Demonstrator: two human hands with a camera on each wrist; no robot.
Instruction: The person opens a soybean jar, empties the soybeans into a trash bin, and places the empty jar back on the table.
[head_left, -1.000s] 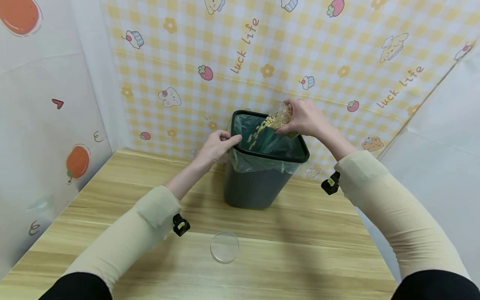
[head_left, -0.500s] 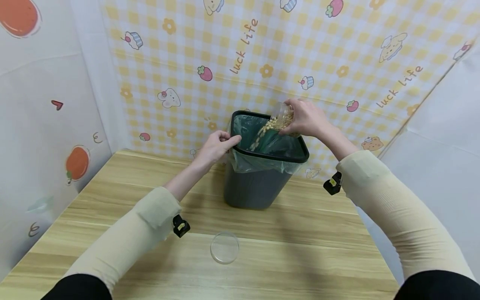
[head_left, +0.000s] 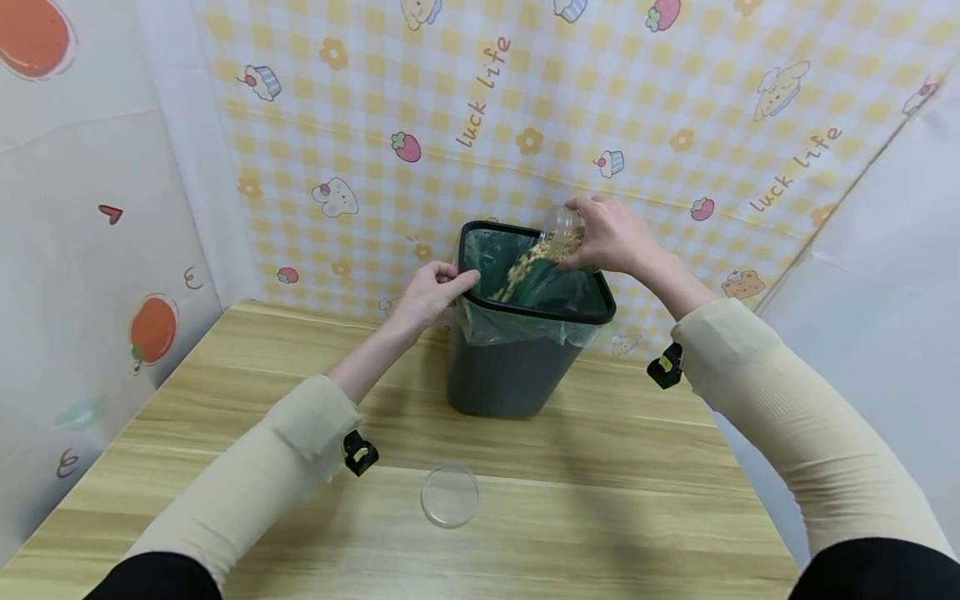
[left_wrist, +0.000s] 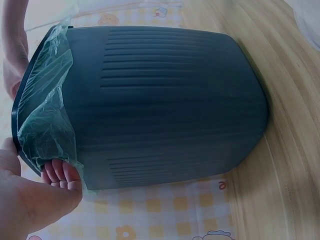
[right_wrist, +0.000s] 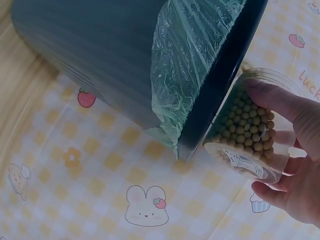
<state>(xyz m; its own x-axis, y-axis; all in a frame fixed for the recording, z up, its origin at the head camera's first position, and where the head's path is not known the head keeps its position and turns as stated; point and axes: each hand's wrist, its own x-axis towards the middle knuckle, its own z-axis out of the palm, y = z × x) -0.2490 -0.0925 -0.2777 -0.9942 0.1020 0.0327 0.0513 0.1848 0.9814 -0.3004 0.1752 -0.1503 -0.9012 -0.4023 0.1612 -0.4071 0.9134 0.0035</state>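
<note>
A dark grey trash bin (head_left: pixel 498 379) with a black rim stands tilted, its green plastic liner (head_left: pixel 487 327) folded over the edge. My left hand (head_left: pixel 432 293) grips the rim at its left side; in the left wrist view its fingers curl against the bin's outside, thumb at the rim. My right hand (head_left: pixel 615 239) holds a clear plastic jar (head_left: pixel 561 223) tipped over the bin's right part. Pale yellow soybeans (head_left: pixel 517 273) stream from its mouth into the lined bin. In the right wrist view, many beans (right_wrist: pixel 250 127) still lie in the jar, and a label shows near its base.
On the wooden table (head_left: pixel 360 533) a clear round lid (head_left: pixel 450 496) lies flat in front of the bin. Behind the bin hangs a yellow checked cloth (head_left: pixel 360 108). White sheets (head_left: pixel 90 208) enclose the left and right sides.
Beans keep falling into the bin and their level in the jar has dropped, leaving more clear plastic near the mouth. The jar has shifted slightly; my left hand stays on the rim.
</note>
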